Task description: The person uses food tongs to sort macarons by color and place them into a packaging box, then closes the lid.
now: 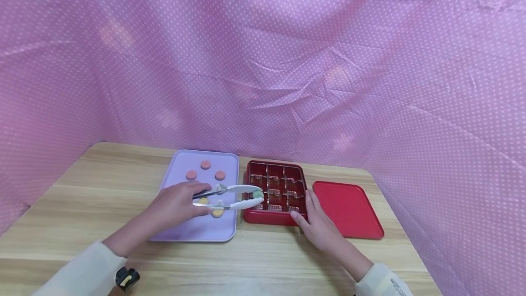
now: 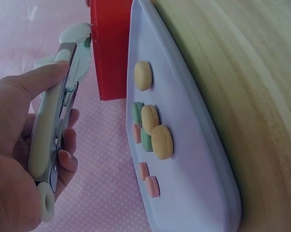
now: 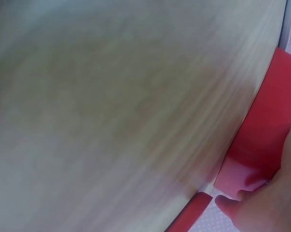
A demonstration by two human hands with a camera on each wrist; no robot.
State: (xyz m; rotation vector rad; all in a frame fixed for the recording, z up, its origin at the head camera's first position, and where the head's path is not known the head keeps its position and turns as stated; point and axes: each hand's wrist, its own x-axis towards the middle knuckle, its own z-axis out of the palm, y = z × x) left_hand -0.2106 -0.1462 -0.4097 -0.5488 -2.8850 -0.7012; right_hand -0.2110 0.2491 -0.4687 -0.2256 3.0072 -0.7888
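Head view backdrop: dotted pink fabric is enclosing a pale wood-grain worktop.
Left hand: gripping white-tipped metal tongs.
Right hand: fingers extending against a red compartmented box.
Round green macaron: sitting between tong tips at the box's near-left, height unclear.
Lilac rectangular tray: partly hiding under left hand.

Wore a pale off-white left sleeve at lower left of the head view, a black, yellow-patched device at its cuff, and a matching right sleeve, dark-marked, at lower right.
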